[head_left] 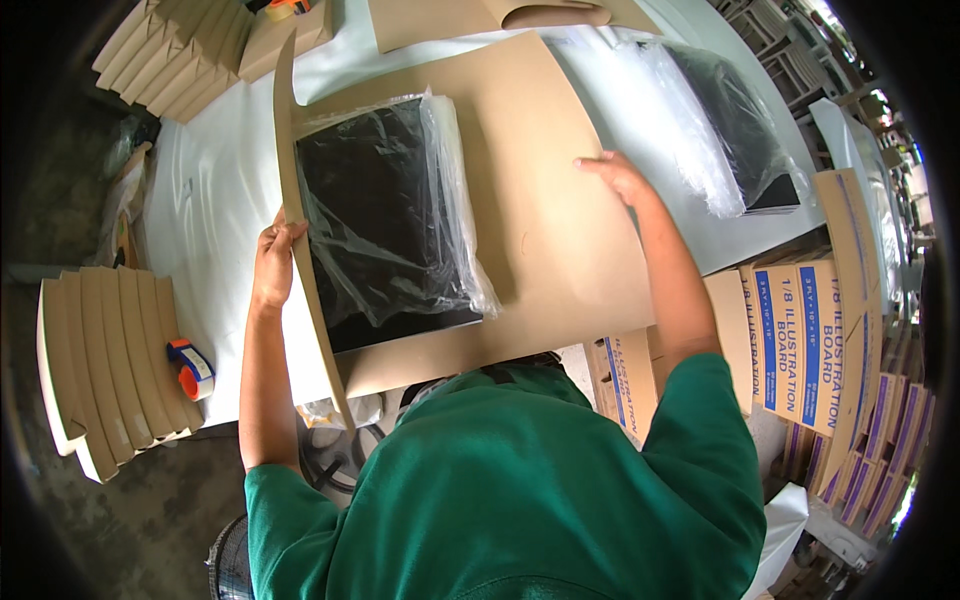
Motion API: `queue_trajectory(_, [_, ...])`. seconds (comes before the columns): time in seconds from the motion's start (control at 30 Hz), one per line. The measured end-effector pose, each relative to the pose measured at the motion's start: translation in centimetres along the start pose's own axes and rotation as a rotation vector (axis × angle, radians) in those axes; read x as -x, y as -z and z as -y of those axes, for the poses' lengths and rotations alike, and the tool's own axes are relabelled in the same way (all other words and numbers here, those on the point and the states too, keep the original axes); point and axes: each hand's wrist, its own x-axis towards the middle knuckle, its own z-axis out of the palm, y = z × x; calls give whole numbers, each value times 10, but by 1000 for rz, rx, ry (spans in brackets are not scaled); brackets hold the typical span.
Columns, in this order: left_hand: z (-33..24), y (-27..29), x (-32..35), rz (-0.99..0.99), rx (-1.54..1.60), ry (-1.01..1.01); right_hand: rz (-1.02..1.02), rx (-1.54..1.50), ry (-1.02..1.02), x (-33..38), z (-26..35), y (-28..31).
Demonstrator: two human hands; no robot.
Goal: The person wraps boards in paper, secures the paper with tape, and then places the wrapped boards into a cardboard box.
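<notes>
A large sheet of brown kraft paper (545, 220) lies across the table in front of me, its left side bent up into a standing flap. On it sits a stack of black boards (370, 200) in a clear plastic bag, close against the flap; the black shows bare at the near edge. My left hand (275, 262) grips the raised left edge, thumb over the paper. At the opposite edge, my right hand (615, 178) holds the sheet, with one digit stretched over its top; the other fingers are partly hidden.
Another plastic-bagged black stack (735, 130) lies at the far right of the white-covered table (215, 190). Brown wrapped packs stand at the far left (175, 50) and near left (115, 365), beside a tape dispenser (190, 370). Printed cartons (795, 340) are stacked at right.
</notes>
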Motion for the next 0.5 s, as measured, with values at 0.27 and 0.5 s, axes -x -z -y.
queue_trajectory(0.27, [-44, -15, -8, 7, 55, -74, 324, 32, 209, 0, 79, -55])
queue_trajectory(0.5, [-45, -40, -12, 16, -62, -22, 247, -368, 370, 3, 91, -189])
